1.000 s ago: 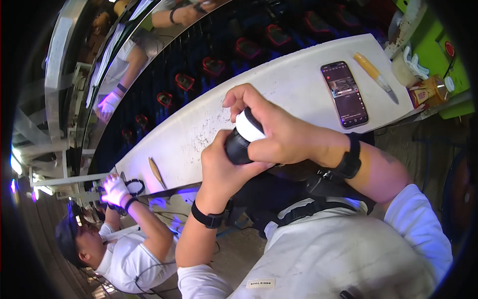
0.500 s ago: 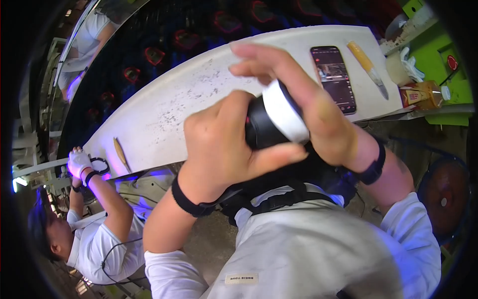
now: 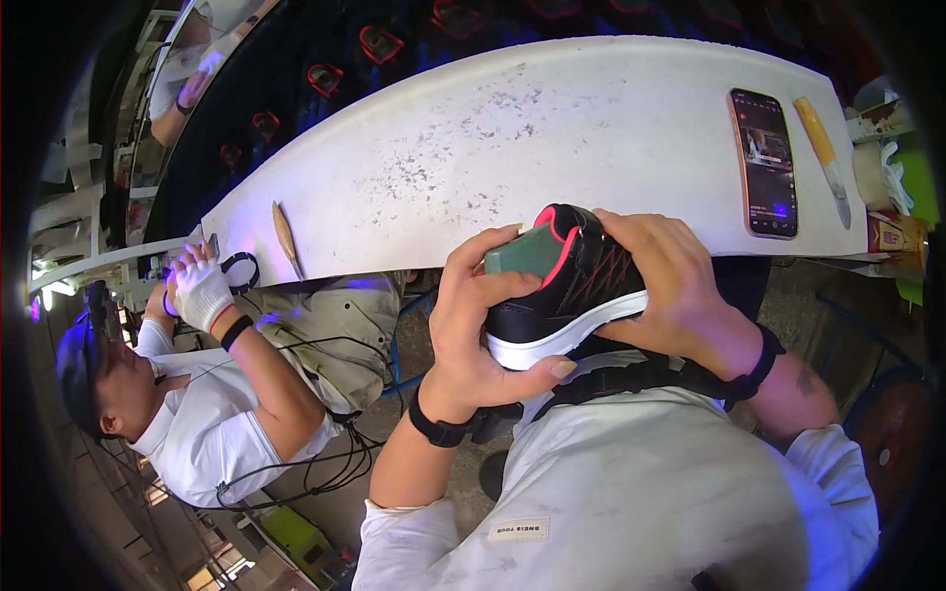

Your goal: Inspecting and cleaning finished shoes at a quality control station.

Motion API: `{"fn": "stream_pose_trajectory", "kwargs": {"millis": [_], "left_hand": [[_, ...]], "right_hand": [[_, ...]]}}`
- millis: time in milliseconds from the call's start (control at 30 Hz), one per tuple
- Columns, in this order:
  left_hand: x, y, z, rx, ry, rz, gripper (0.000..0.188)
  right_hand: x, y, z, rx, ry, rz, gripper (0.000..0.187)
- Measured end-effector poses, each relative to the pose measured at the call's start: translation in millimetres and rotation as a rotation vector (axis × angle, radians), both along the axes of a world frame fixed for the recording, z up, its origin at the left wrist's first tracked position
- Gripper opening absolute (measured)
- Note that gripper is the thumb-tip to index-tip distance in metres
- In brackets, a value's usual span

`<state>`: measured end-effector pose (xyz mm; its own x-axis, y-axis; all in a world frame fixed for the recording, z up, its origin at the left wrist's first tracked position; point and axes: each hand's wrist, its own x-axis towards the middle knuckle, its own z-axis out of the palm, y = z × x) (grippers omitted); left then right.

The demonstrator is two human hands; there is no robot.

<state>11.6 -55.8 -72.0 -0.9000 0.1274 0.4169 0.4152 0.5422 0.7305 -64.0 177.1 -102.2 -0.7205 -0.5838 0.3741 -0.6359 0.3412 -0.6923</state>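
Outwardly, the shoe point(image 3: 583, 288) looks mostly black, red-trimmed and white-soled.

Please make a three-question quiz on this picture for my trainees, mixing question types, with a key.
1. What colour is the solid form filling the opening of the shoe?
2. What lies just right of the phone on the white worktable?
A) scissors
B) a yellow-handled knife
C) a hammer
3. True or false: only one hand is on the shoe.

Key:
1. Green.
2. B.
3. False: the left hand and the right hand both hold it.
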Motion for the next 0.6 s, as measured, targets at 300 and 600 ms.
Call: {"fn": "stream_pose_trajectory", "kwargs": {"millis": [300,600], "left_hand": [[-16,2,13,0.032,-0.035,-0.025,0.066],[-20,18,37,-0.003,-0.094,0.006,0.069]], "right_hand": [[-3,-1,-1,-0.032,-0.042,-0.048,0.09],[-4,8,-3,-0.066,-0.127,-0.02,0.092]]}}
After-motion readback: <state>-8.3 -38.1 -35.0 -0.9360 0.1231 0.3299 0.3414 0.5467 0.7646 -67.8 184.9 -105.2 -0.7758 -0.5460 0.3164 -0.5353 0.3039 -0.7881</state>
